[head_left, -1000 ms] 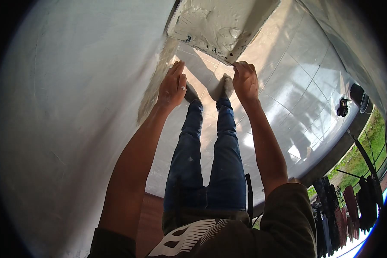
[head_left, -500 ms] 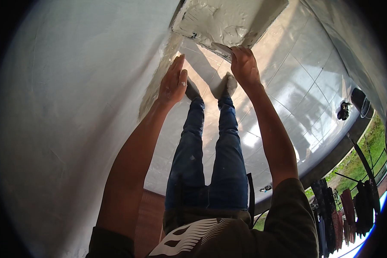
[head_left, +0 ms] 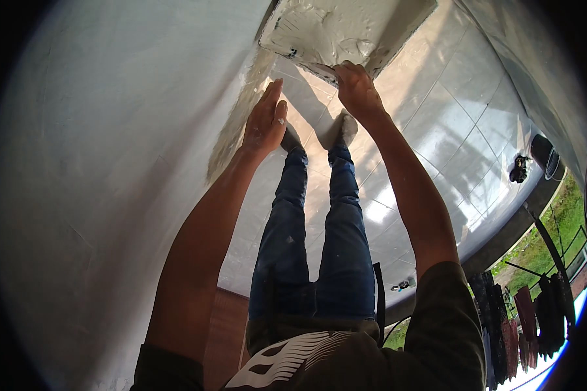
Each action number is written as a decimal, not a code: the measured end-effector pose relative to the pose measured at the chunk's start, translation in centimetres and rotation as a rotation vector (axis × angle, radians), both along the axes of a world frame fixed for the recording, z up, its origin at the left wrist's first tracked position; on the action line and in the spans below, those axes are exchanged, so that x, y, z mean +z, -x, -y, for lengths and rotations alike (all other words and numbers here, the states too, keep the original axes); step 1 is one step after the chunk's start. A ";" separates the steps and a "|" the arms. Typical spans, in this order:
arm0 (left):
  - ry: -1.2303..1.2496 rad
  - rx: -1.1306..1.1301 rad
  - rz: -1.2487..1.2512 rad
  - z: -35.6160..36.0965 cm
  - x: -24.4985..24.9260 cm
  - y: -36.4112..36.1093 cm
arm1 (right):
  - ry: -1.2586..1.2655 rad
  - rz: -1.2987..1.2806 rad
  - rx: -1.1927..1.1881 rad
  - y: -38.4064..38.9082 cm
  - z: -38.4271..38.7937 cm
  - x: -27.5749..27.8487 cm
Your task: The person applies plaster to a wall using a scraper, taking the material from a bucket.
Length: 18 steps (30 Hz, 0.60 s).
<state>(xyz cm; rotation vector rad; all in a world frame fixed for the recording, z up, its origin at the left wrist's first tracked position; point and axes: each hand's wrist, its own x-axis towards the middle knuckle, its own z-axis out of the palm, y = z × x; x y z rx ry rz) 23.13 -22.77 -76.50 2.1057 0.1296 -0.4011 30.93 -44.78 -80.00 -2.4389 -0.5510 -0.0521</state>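
A pale board (head_left: pixel 398 57) at the top of the view carries a thick spread of wet white putty (head_left: pixel 332 29). Pinched in my right hand (head_left: pixel 359 91) is a putty knife (head_left: pixel 321 68), its thin blade lying along the board's near edge and mostly covered by my fingers. To the left, my left hand (head_left: pixel 265 122) is held flat with fingers stretched out and nothing in it, beside the wall's lower edge. A white smear shows on its thumb.
A grey-white wall (head_left: pixel 111 130) rises on the left, with a rough beige strip (head_left: pixel 231 130) at its foot. My feet stand on glossy floor tiles (head_left: pixel 430 117). A small dark object (head_left: pixel 519 168) lies at the right, and clothes (head_left: pixel 535 313) hang outside.
My right hand has slid left along the board's near edge with the putty knife, and its wrist has turned. My left hand has barely moved.
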 end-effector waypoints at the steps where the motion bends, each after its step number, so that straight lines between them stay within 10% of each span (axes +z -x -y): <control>1: 0.001 0.005 0.013 -0.1 0.1 0.0 | -0.004 0.002 0.002 -0.3 0.0 0.0; 18: -0.047 0.120 -0.026 -2.3 0.0 0.3 | -0.295 -0.387 -0.552 0.0 -0.9 -1.7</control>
